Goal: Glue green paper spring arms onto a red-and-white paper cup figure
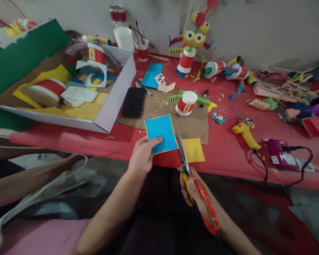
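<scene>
My left hand [142,156] pinches a blue square of paper [161,129], thumb on top; a thin yellow rim shows along its edges. In my right hand [192,187] is a pair of scissors [185,161] with one red and one yellow handle. Their blades point up and away from me, close beside the right edge of the blue paper. A yellow paper piece [195,150] lies on the table just behind the blades. Farther back, a red and white paper cup [186,104] with green folded-paper arms stands upside down on brown cardboard [172,125].
A white box [119,95] with cups and paper stands at left. Behind the cardboard is a cup figure with eyes [186,60]. A black phone [133,102] lies beside the box. At right are a yellow glue gun [246,136], a purple power strip [280,154] and cords.
</scene>
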{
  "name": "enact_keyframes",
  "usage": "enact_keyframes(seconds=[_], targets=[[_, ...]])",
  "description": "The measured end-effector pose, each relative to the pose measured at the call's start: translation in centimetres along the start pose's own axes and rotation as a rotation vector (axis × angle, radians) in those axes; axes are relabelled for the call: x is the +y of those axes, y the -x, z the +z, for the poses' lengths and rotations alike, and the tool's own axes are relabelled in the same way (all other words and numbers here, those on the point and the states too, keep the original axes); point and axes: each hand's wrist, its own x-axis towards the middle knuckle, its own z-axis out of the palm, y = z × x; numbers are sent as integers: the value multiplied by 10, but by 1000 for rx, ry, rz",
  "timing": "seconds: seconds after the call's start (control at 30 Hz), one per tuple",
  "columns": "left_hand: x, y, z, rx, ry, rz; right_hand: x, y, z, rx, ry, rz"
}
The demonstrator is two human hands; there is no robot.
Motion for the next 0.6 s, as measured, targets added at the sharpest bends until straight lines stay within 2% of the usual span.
enact_keyframes(seconds=[0.27, 0.6], targets=[[-2, 3, 0, -1, -11, -45, -8, -2, 1, 30, 21, 8], [-4, 9, -1, 12, -3, -80, 3, -4, 10, 90, -50, 49]])
